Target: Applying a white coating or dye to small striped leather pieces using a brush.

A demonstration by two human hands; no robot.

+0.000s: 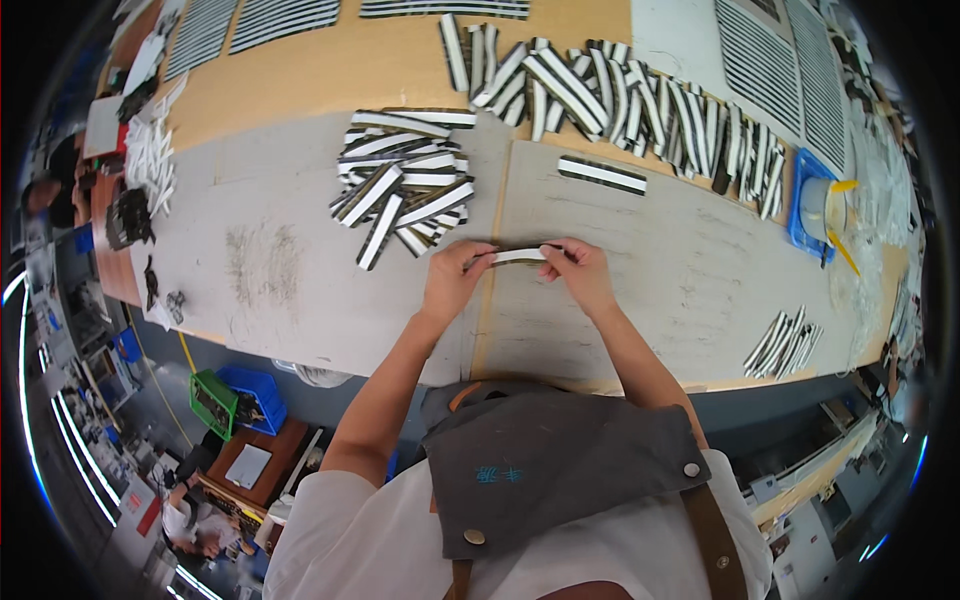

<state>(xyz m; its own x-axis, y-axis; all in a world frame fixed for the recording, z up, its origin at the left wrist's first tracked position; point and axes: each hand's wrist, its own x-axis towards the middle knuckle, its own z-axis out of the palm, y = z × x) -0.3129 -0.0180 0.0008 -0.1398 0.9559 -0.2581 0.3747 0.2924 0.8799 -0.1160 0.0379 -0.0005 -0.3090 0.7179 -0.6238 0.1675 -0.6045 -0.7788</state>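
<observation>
Between my two hands, just above the table's cardboard cover (370,310), a narrow strip (519,255) with a white middle and dark edges is stretched sideways. My left hand (457,275) pinches its left end, and my right hand (577,270) pinches its right end. Left of and beyond my left hand lies a loose heap of similar strips (400,175). A single flat strip (602,175) rests beyond my right hand. Farther back, a long row of dark-and-white strips (640,105) overlaps untidily.
At the right stands a blue tray (806,195) with a round pale container (822,208) and yellow-handled tools. Several thin strips (783,343) lie near the front right edge. White scraps (150,165) pile at the left. Striped sheets (285,22) lie at the back.
</observation>
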